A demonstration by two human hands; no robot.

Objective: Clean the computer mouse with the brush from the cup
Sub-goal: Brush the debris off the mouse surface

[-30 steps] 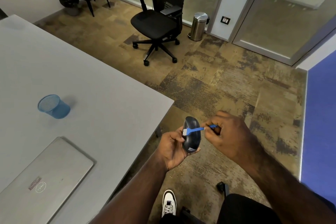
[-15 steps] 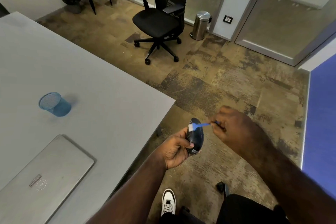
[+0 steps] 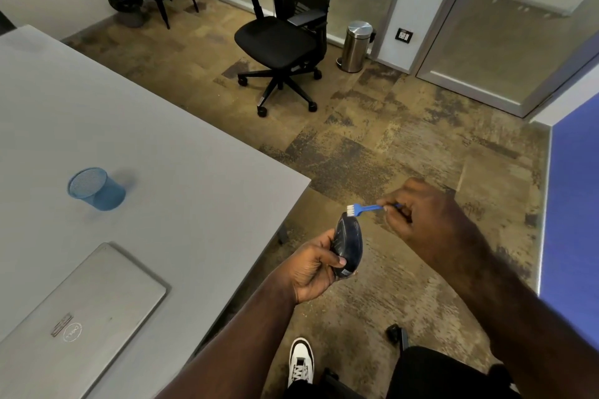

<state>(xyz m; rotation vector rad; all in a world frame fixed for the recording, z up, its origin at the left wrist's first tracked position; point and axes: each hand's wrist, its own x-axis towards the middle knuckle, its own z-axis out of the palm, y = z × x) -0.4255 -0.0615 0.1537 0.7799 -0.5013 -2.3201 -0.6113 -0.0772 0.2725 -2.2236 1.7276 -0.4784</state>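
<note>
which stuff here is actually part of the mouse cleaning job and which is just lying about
Part of the job:
computer mouse, held in the left hand
blue brush, pinched in the right hand
blue mesh cup, on the table

Just lying about:
closed laptop
office chair
steel bin

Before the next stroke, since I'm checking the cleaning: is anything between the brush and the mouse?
Nothing visible. The brush, pinched in the right hand, has its white bristles at the far tip of the mouse, held by the left hand.
</note>
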